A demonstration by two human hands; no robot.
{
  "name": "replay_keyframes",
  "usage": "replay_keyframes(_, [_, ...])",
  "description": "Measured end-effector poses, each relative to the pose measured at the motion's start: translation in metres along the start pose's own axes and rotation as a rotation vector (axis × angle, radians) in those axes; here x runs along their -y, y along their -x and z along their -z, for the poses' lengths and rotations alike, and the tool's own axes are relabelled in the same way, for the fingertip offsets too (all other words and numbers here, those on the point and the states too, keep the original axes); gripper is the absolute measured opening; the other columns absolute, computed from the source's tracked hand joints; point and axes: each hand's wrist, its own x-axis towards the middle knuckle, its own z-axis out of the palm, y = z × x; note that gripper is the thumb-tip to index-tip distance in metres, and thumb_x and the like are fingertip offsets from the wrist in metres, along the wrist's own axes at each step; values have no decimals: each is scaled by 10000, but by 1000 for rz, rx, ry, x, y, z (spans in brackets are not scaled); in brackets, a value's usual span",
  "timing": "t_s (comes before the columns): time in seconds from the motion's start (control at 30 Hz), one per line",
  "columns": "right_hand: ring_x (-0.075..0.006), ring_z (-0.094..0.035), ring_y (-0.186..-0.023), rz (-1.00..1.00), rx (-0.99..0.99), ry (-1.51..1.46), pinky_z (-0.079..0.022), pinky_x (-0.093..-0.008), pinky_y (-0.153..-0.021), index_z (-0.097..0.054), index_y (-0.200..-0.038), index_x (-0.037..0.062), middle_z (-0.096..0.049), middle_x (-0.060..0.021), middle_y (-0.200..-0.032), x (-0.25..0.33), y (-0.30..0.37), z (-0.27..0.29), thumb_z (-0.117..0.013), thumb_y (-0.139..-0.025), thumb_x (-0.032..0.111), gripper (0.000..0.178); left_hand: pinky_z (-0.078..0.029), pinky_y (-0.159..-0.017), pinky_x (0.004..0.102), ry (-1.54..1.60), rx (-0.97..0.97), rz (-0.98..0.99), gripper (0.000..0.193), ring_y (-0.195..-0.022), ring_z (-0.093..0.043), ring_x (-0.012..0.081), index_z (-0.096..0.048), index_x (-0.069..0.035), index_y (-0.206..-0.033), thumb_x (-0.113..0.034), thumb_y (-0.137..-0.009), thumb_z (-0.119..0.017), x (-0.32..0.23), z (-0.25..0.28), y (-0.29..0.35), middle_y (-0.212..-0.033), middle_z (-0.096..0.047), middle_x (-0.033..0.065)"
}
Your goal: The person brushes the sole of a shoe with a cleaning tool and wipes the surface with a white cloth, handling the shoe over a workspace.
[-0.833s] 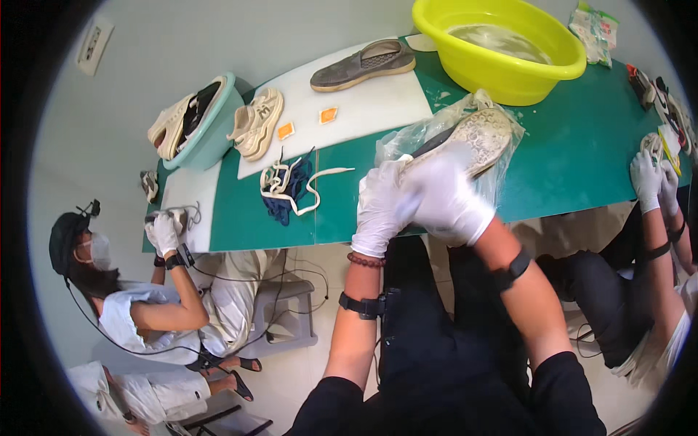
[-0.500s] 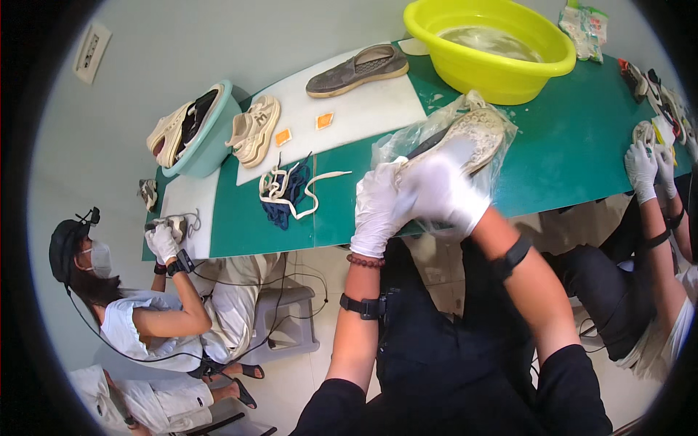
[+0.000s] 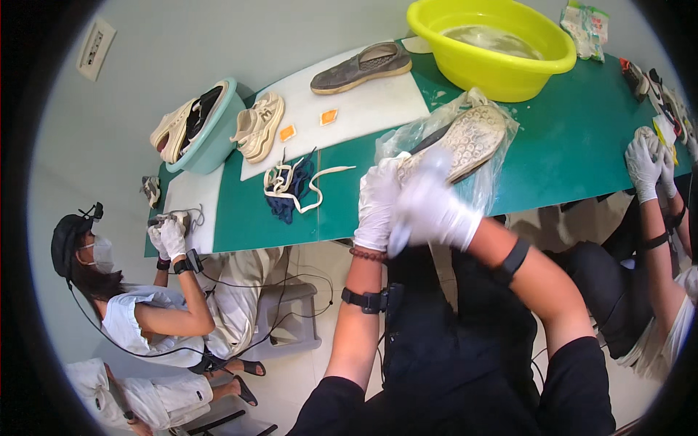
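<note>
A shoe [image 3: 477, 139] lies sole up over clear plastic film [image 3: 488, 190], its pale patterned sole stained with dark dirt. Wrapped round the near end of that shoe is my left hand [image 3: 379, 200], in a white glove. My right hand [image 3: 435, 213], also gloved in white and smeared by motion, is closed round a pale brush [image 3: 437, 161]. One end of the brush is over the near part of the sole, and the other sticks out below my fist. Its bristles cannot be made out.
Beyond the shoe stands a yellow basin [image 3: 502, 69] of cloudy water. Left on the green table [image 3: 542, 178] are laces [image 3: 292, 187], a cream sneaker [image 3: 259, 129], a grey slip-on [image 3: 361, 69] and a blue tub [image 3: 218, 142] of shoes. Co-workers [image 3: 156, 312] sit on both sides.
My right hand has moved slightly left and down along the sole, and both ends of the brush now show. My left hand keeps its hold on the shoe. The view has shifted slightly.
</note>
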Motion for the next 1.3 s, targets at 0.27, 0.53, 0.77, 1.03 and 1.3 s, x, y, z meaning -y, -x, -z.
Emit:
replay_keyframes(0.27, [-359, -661, -628, 196, 199, -75, -536, -451, -653, -709, -641, 80, -650, -171, -629, 11, -12, -1, -728, -603, 281, 206, -486, -861, 456, 64, 12, -1, 515, -998, -612, 362, -616, -91, -1191, -399, -798, -741, 15, -10, -1, -1077, -640, 156])
replay_keyframes(0.53, [-373, -680, -691, 47, 200, 70, -512, -504, -677, -741, -685, 125, -660, -160, -655, -18, -2, 11, -747, -591, 321, 217, -522, -811, 488, 39, 8, 60, 661, -889, -653, 394, -651, -42, -1076, -561, -690, -789, 10, -5, -5, -977, -664, 192])
replay_keyframes(0.77, [-285, -634, -533, -226, -92, -319, -493, -413, -526, -727, -618, 112, -643, -87, -584, -60, 0, 35, -734, -575, 263, 156, -523, -817, 484, 92, 37, 7, 641, -921, -660, 376, -652, -67, -1153, -533, -728, -773, -5, 5, -8, -987, -673, 202])
replay_keyframes(1.03, [-313, -671, -614, -204, 74, -88, -553, -408, -670, -729, -679, 107, -651, -123, -615, -50, -6, 31, -789, -617, 348, 257, -516, -841, 484, 107, 37, 75, 631, -940, -654, 397, -657, -52, -1147, -538, -757, -756, -13, 16, -6, -1021, -680, 198])
replay_keyframes(1.3, [-351, -645, -600, 142, 174, 117, -570, -420, -745, -691, -602, 104, -615, -164, -601, 11, 2, 15, -745, -579, 345, 248, -508, -861, 473, 78, 37, 93, 636, -940, -646, 383, -657, -75, -1177, -535, -751, -758, 4, 3, -5, -1010, -679, 173])
